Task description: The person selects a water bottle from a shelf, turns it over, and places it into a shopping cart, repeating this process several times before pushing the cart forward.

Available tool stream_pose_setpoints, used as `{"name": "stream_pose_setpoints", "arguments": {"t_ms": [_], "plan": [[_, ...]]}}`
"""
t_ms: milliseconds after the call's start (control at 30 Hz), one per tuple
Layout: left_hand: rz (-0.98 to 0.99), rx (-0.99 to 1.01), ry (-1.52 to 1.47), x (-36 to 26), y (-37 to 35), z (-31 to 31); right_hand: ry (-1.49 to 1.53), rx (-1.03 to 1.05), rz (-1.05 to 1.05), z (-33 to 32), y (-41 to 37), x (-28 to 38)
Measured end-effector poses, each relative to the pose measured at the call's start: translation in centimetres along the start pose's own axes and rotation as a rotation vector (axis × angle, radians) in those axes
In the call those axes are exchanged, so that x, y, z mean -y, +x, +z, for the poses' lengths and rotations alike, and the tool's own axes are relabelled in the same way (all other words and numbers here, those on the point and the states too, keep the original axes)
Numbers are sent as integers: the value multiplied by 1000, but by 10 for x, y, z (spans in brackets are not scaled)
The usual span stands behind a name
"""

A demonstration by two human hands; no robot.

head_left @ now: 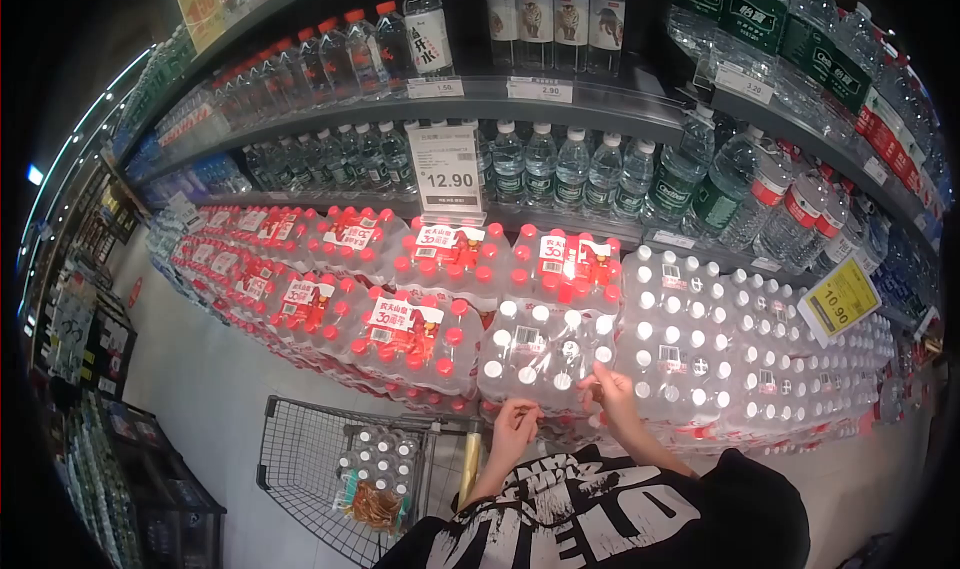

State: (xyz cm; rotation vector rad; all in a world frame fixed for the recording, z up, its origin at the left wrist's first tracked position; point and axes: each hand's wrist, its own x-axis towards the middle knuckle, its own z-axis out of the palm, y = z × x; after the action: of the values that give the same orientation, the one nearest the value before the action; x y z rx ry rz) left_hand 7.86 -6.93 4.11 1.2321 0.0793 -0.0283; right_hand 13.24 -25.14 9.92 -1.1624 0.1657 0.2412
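A shrink-wrapped pack of white-capped water bottles (545, 347) lies in front of me on the stacked packs. My left hand (513, 429) is just below its near edge, fingers curled in with nothing visible in them. At the pack's near right corner is my right hand (612, 397), its fingers apart and fingertips right at the wrap. Behind and left of this pack are red-capped bottle packs (415, 334) with red and white labels. More white-capped packs (680, 344) adjoin on the right.
A shopping cart (300, 469) stands at my left with a white-capped bottle pack (380, 459) and a brown bagged item (375, 506) inside. Shelves of bottled water (540, 164) rise behind the stack. Price signs (447, 174) and a yellow tag (840, 301) stick out.
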Motion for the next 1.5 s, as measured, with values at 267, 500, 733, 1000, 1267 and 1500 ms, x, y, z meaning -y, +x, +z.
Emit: {"name": "stream_pose_setpoints", "arguments": {"t_ms": [267,500,733,1000,1267,1500], "plan": [[-303,209,115,50,-8,-32,-478,-46,-141,-16,37,74],[-237,279,37,25,-16,-33,-541,20,-553,8,92,182],[-326,366,-305,39,-7,-50,-677,-11,-1043,52,175,269],[-238,340,-230,-21,-16,-24,-994,-419,-944,82,285,370],[-178,192,-245,-24,-18,-12,-1114,-553,-672,90,391,414],[-156,3,-149,-23,-28,1,-1038,-472,-642,82,414,416]]}}
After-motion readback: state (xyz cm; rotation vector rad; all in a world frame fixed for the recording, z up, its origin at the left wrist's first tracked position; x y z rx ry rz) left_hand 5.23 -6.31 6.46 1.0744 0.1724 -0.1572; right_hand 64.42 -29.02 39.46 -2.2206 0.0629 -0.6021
